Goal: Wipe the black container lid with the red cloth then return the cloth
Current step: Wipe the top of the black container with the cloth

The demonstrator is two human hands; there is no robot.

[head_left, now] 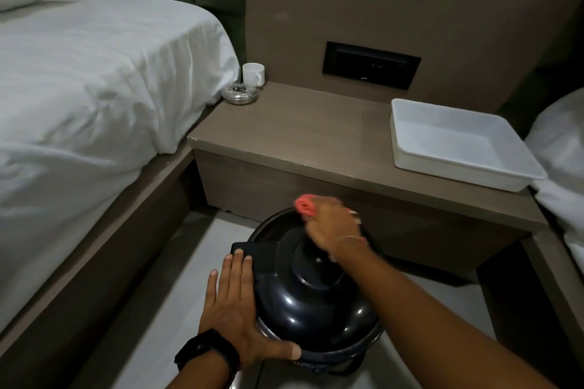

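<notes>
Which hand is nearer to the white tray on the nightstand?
Right. The right hand, gripping the red cloth, is at the lid's far edge, below the white tray. The left hand rests on the lid's near-left side, farther away.

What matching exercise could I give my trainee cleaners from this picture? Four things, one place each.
Things:
1. red cloth
2. left hand
3. white tray
4. white cup

Places:
A. right end of the bedside table
B. back left corner of the table, behind the metal ashtray
C. bunched in the right hand at the lid's far edge
D. flat against the black container lid, left side

Pairs: 1-C, 2-D, 3-A, 4-B
</notes>
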